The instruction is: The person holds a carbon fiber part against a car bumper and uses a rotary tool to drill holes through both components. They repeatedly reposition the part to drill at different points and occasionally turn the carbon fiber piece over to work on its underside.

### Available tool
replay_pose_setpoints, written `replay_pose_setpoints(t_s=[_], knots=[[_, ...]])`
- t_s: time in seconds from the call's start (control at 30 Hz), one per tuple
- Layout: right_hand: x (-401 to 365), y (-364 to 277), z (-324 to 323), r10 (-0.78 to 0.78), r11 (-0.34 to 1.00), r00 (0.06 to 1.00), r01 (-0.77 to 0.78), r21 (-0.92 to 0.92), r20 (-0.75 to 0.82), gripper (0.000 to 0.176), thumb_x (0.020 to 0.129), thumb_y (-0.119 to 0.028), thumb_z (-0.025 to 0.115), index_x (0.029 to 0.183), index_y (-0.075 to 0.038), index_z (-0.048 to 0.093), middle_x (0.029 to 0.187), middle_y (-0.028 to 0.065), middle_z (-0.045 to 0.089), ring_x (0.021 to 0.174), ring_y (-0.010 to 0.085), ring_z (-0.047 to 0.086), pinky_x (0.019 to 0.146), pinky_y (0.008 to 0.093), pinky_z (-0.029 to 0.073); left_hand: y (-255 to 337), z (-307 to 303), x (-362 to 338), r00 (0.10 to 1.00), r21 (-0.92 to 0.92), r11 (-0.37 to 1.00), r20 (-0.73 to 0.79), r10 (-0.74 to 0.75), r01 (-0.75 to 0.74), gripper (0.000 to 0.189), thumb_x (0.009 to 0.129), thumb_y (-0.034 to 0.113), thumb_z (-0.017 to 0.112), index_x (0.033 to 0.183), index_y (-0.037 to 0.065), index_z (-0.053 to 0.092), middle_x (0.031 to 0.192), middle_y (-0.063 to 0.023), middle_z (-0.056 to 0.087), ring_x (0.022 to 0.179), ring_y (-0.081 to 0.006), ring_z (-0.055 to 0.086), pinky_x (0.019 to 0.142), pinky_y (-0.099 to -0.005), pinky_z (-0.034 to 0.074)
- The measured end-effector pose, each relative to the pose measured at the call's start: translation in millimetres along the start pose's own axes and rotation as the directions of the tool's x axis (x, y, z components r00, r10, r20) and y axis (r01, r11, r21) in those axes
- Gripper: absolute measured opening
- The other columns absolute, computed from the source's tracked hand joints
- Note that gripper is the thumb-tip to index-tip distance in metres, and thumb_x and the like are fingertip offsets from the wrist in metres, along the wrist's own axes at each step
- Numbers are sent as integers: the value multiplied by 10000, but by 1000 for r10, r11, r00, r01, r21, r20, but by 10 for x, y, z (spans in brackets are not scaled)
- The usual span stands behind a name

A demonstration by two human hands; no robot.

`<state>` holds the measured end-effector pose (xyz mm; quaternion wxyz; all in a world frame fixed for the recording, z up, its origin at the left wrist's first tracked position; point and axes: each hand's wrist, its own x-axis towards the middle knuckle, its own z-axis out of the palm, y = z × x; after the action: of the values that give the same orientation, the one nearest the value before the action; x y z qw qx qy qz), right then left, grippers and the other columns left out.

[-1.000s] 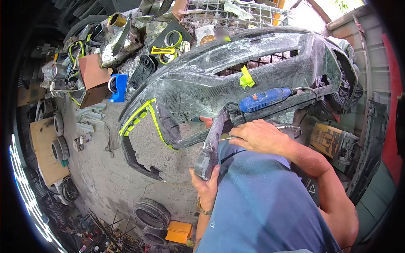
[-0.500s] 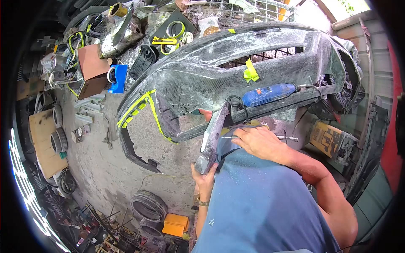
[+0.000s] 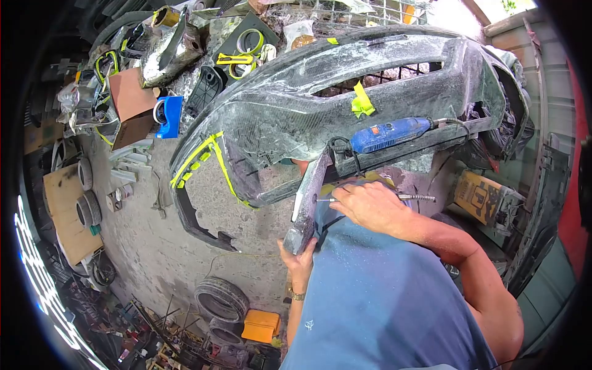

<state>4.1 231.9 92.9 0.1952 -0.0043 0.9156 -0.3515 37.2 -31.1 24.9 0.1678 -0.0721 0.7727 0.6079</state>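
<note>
My left hand (image 3: 300,261) is wrapped round the lower end of a narrow grey dusty panel piece (image 3: 305,206), which stands tilted in front of my shirt. In my right hand (image 3: 374,205) is the handpiece of a rotary tool, with its flexible shaft (image 3: 419,197) running out to the right. The thin bit (image 3: 324,200) points left and its tip meets the side of the panel piece. The blue rotary tool motor (image 3: 391,135) lies above, on the large dusty grey car bumper (image 3: 277,120). My right fingers hide most of the handpiece.
Yellow-green tape (image 3: 221,161) marks the bumper's left end. Tape rolls (image 3: 250,41), a yellow cutter (image 3: 236,59) and a blue tape dispenser (image 3: 169,117) lie at the upper left. Tyres (image 3: 222,300) and an orange box (image 3: 261,325) are on the floor. A cardboard box (image 3: 478,197) stands right.
My right hand has moved slightly left, bringing the bit against the panel piece. My left hand keeps its hold. The view has shifted a little.
</note>
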Motion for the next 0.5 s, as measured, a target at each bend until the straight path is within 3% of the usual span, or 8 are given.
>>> replay_pose_setpoints(t_s=[0.07,0.27,0.33,0.5], knots=[[-10,1,3,-2,1000,1000,2,-4,-2,305,979,-322,526,966,-25,590,950,154,676,862,361,668,726,469,540,5,9,-7,1000,41,999,4,-4,4,655,763,35,830,1265,-28,414,1138,-134,585,999,-204,601,885,-339,508],[-3,-10,-31,-12,1000,1000,12,-12,-3,305,981,-320,522,984,-25,601,951,149,677,855,362,669,728,466,540,108,112,-44,995,-99,995,-103,-3,-7,669,751,53,845,1260,-39,420,1136,-140,584,995,-212,598,884,-343,507],[-4,-20,-57,1,1000,998,-1,-3,67,304,980,-318,526,973,-25,607,946,148,677,849,357,670,721,458,541,117,50,-39,1000,126,992,0,24,-24,657,804,2,787,1277,-72,337,1165,-162,534,1001,-210,590,864,-345,534],[10,11,-50,-3,999,1000,3,-35,-3,303,972,-316,542,949,-21,606,912,149,674,823,350,671,702,444,543,157,69,-29,1000,95,995,11,17,-18,629,807,9,787,1255,-68,353,1132,-152,542,988,-199,586,861,-342,531]])
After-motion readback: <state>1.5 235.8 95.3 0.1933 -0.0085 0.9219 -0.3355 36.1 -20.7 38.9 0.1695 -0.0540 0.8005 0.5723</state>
